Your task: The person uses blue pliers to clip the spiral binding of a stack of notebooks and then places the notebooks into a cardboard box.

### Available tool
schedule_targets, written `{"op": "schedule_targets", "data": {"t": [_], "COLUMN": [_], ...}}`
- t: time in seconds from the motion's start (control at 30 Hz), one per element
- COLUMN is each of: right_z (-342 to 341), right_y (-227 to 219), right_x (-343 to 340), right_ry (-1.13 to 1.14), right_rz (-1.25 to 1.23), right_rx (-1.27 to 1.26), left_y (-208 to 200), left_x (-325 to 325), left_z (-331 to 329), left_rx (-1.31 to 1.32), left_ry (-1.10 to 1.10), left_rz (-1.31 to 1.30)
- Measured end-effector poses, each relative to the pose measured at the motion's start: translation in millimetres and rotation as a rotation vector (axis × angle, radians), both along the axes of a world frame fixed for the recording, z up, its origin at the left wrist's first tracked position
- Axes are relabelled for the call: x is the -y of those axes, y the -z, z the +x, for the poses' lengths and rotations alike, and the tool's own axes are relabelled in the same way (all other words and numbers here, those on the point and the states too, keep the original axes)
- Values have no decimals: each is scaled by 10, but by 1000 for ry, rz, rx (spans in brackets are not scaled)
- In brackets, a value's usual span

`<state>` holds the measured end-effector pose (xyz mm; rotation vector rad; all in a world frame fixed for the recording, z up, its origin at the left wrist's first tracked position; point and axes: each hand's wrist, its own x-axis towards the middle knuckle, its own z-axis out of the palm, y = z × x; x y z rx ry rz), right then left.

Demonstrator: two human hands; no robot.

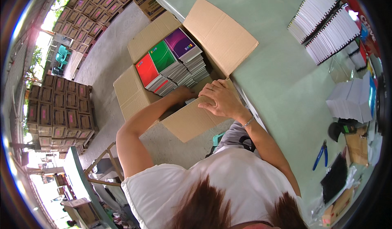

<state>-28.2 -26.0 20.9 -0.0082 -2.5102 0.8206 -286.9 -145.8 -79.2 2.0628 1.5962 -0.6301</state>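
An open cardboard box [185, 127] with its flaps folded outward stands in front of me at the table's left edge. Inside it are stacks of spiral notebooks, with a red notebook [146, 69], a green notebook [163, 56] and a purple notebook [179, 44] on top. My left hand [184, 93] reaches down into the box beside the stacks; its fingers are hidden. Over the near right rim and the base of the near flap lies my right hand [220, 98], its fingers bent over the cardboard edge and the thumb on the flap.
The pale green table [281, 82] extends to the right. More spiral notebooks [326, 29], a white paper stack [351, 100] and blue-handled pliers [321, 154] rest on it. Stacked cartons [61, 110] stand at the left on the grey floor [110, 45], near green chairs [62, 56].
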Motion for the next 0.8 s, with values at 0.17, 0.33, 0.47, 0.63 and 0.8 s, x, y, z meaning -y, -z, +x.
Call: {"op": "schedule_targets", "data": {"t": [0.17, 0.33, 0.47, 0.63, 0.8], "right_z": [25, 57, 63, 55, 71], "right_y": [-46, 26, 26, 86, 49], "right_x": [12, -28, -24, -11, 1], "right_ry": [-58, -15, -12, -5, 15], "right_rz": [-92, -61, -64, -43, 30], "right_rx": [-1, -89, -101, -158, -144], "left_y": [-663, -1462, -1705, -1845, -1917], "left_x": [36, 35, 195, 406, 473], "left_z": [103, 558, 721, 752, 794], "left_rx": [57, 136, -37, -167, -186], "left_ry": [-191, -378, -348, -147, -7], "left_rz": [228, 684, 915, 1192, 1357]}}
